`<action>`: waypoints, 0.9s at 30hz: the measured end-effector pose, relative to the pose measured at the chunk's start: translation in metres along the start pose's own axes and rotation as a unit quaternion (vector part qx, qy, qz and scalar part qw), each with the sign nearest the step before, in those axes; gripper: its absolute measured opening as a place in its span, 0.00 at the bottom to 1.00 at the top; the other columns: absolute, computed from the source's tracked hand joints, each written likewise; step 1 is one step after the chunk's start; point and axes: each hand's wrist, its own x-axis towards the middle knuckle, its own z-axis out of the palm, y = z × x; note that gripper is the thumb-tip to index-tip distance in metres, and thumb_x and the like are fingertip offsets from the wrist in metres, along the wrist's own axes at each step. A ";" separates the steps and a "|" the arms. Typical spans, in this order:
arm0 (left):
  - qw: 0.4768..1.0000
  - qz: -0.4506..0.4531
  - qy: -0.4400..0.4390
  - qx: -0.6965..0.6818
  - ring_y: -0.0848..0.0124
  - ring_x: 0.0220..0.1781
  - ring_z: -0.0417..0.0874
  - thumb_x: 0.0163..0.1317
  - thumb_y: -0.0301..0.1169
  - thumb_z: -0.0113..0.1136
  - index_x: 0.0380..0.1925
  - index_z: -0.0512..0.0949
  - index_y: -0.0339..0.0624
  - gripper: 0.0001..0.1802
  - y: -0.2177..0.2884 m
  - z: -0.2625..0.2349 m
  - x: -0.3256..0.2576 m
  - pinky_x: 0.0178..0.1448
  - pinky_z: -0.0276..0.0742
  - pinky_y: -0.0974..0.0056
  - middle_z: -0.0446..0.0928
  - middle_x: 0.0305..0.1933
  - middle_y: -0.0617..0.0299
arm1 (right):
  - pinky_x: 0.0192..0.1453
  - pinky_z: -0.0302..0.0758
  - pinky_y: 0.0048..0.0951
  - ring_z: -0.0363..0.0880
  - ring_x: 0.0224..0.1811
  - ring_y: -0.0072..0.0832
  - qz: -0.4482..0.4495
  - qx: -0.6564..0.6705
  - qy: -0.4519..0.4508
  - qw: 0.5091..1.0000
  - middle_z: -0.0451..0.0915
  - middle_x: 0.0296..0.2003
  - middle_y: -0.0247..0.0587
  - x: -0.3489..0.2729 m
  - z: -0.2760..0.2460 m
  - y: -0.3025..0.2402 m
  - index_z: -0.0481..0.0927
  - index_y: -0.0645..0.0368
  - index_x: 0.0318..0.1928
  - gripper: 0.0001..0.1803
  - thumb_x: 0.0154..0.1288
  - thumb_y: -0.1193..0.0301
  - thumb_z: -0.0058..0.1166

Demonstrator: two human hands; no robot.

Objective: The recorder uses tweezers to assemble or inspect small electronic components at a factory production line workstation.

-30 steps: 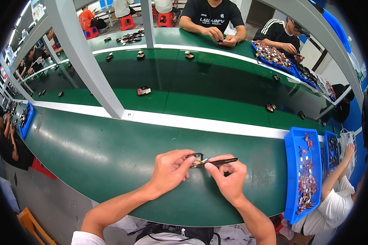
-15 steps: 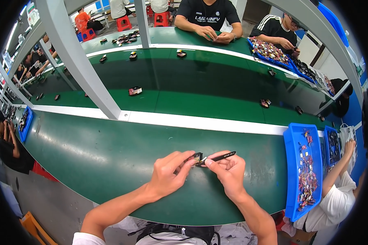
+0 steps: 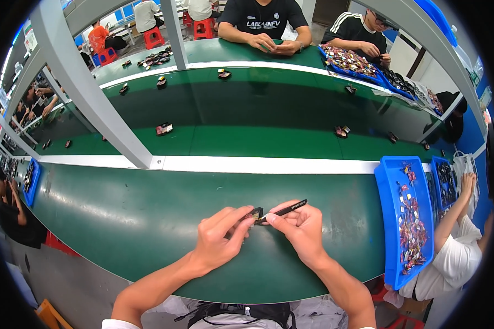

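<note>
Over the near green worktop, my left hand (image 3: 217, 236) pinches a small black electronic part (image 3: 257, 213) between thumb and fingertips. Its exact kind is too small to make out, and the fingers cover some of it. Black tweezers (image 3: 293, 207) lie slantwise in my right hand (image 3: 303, 231), gripped by thumb and fingers. Their broad end points up and to the right, while the tips reach toward the black part. Whether the tips touch it I cannot tell.
At my right stands a blue tray (image 3: 388, 219) of small reddish parts, with another blue tray (image 3: 436, 164) of black pieces beyond. A white rail (image 3: 230, 164) and grey post (image 3: 88, 82) border the green conveyor (image 3: 247, 145), which carries several small assemblies. Co-workers sit around.
The whole view has shifted slightly, so background things sit a little farther left. Both hands keep their holds, with the part and tweezers still close together.
</note>
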 end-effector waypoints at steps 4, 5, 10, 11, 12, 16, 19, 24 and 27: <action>1.000 -0.009 -0.009 -0.005 0.71 0.27 0.88 0.63 0.16 0.63 0.47 0.83 0.30 0.12 -0.001 0.002 -0.001 0.24 0.82 0.72 0.84 0.35 0.54 | 0.44 0.85 0.22 0.88 0.40 0.27 0.027 0.006 0.002 1.000 0.86 0.37 0.49 0.000 -0.003 -0.004 0.80 0.72 0.42 0.07 0.65 0.84 0.62; 1.000 -0.008 -0.008 -0.004 0.71 0.27 0.88 0.64 0.16 0.63 0.47 0.83 0.30 0.12 -0.002 0.003 -0.001 0.24 0.83 0.72 0.84 0.36 0.53 | 0.44 0.85 0.22 0.88 0.40 0.28 0.032 0.001 0.003 0.999 0.86 0.37 0.49 0.000 -0.003 -0.003 0.80 0.72 0.42 0.06 0.65 0.84 0.62; 1.000 0.000 -0.003 -0.020 0.69 0.28 0.89 0.65 0.16 0.62 0.48 0.82 0.29 0.12 0.001 0.004 -0.001 0.25 0.84 0.71 0.83 0.37 0.52 | 0.44 0.85 0.22 0.88 0.40 0.28 0.041 0.000 0.013 0.999 0.86 0.37 0.49 0.000 -0.002 -0.007 0.80 0.72 0.42 0.06 0.66 0.84 0.62; 0.999 -0.032 -0.001 -0.041 0.68 0.29 0.89 0.65 0.17 0.62 0.48 0.82 0.28 0.12 0.002 0.004 0.000 0.25 0.84 0.71 0.83 0.37 0.52 | 0.44 0.85 0.21 0.88 0.39 0.27 0.019 0.005 0.011 1.000 0.86 0.37 0.49 0.000 -0.002 -0.003 0.80 0.72 0.42 0.06 0.66 0.84 0.62; 0.996 -0.065 0.003 -0.062 0.68 0.30 0.89 0.66 0.17 0.61 0.49 0.82 0.27 0.12 0.003 0.004 0.000 0.25 0.85 0.71 0.83 0.38 0.51 | 0.43 0.84 0.21 0.88 0.39 0.27 -0.004 0.009 0.009 1.000 0.86 0.37 0.49 0.001 -0.002 -0.001 0.80 0.72 0.42 0.06 0.66 0.83 0.62; 0.983 -0.129 0.021 -0.128 0.70 0.30 0.89 0.66 0.18 0.62 0.47 0.83 0.28 0.10 0.005 0.004 0.000 0.26 0.84 0.71 0.83 0.36 0.54 | 0.42 0.83 0.19 0.88 0.38 0.26 0.016 -0.059 -0.010 0.998 0.86 0.36 0.48 -0.001 -0.005 -0.005 0.81 0.72 0.42 0.06 0.66 0.82 0.63; 0.981 -0.131 0.029 -0.138 0.69 0.31 0.90 0.66 0.18 0.62 0.47 0.82 0.28 0.10 0.007 0.005 0.001 0.26 0.85 0.71 0.83 0.36 0.54 | 0.42 0.83 0.20 0.88 0.39 0.26 0.022 -0.015 0.011 1.000 0.87 0.36 0.49 -0.002 -0.002 -0.009 0.81 0.71 0.42 0.06 0.66 0.82 0.63; 0.994 -0.067 0.020 -0.086 0.66 0.31 0.90 0.67 0.17 0.60 0.49 0.81 0.25 0.12 0.004 0.003 -0.001 0.27 0.86 0.70 0.83 0.38 0.50 | 0.45 0.84 0.22 0.89 0.41 0.28 0.048 0.010 -0.004 0.999 0.87 0.37 0.52 -0.001 -0.003 -0.010 0.80 0.71 0.43 0.07 0.67 0.81 0.62; 0.997 -0.041 0.024 -0.058 0.67 0.31 0.90 0.65 0.16 0.61 0.49 0.81 0.26 0.12 0.003 0.004 -0.003 0.27 0.86 0.71 0.83 0.38 0.50 | 0.46 0.84 0.22 0.89 0.41 0.28 0.059 0.007 -0.005 0.998 0.87 0.37 0.51 -0.001 -0.002 -0.012 0.80 0.71 0.44 0.08 0.67 0.81 0.62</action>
